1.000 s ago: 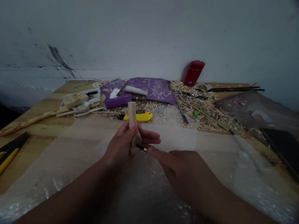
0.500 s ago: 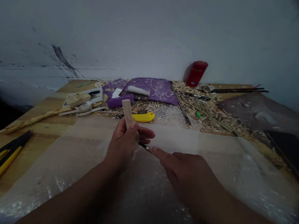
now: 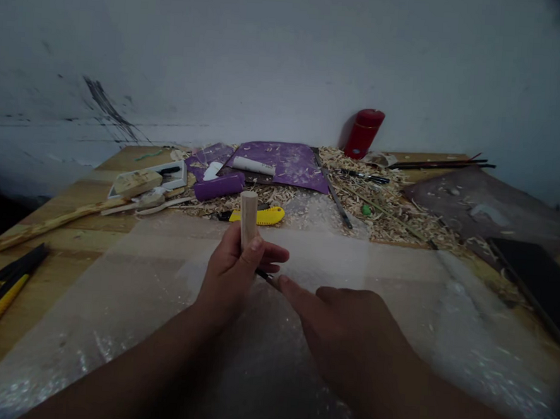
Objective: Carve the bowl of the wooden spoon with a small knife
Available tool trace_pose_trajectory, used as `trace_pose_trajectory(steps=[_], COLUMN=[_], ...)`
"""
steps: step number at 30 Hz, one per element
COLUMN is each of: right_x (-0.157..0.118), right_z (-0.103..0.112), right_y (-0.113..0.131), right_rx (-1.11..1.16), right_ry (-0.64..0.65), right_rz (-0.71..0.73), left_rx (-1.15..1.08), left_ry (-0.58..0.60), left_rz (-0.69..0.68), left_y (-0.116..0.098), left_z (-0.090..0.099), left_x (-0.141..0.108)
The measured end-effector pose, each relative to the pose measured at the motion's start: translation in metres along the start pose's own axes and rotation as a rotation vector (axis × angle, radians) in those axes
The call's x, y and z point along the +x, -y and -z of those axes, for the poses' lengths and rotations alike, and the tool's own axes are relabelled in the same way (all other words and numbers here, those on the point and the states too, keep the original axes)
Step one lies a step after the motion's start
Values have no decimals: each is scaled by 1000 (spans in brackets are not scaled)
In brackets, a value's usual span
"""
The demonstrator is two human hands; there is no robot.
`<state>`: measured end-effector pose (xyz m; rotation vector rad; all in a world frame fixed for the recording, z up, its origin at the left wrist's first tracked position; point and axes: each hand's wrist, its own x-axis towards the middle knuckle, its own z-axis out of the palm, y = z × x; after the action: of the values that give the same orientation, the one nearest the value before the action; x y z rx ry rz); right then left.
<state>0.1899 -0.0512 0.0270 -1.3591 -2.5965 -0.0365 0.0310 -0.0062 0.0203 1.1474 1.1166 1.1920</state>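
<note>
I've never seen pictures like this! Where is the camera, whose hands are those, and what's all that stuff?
The camera sits on a person's head, looking forward and down, so you see what they see. There is no robot, just two bare hands. The left hand holds a pale piece of wood upright. The right hand holds a thin tool, its tip by the left hand.

Clear plastic sheeting covers part of the wooden table. Farther back lie curly wood shavings, a yellow cutter and a purple sheet. A red container leans near the wall.
</note>
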Motion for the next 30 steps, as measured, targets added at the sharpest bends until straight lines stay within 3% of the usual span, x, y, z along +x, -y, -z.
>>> trace_pose_trajectory(steps=[9,18,23,30], right_x=[1,5,5,6], right_z=[-4,-13,-16,-11], right_y=[-9,-3,-5,-14], right_rx=[86,309,298,97], right_ry=[41,6,-30,-98], right_rz=[20,-35,-13,102], left_rx=[-70,-177,-239,-221], left_ry=[116,-93,-36,6], left_rz=[116,95,129,158], left_y=[-4,-9,-14,-11], left_z=[2,-2,0,4], left_x=[3,4,5,8])
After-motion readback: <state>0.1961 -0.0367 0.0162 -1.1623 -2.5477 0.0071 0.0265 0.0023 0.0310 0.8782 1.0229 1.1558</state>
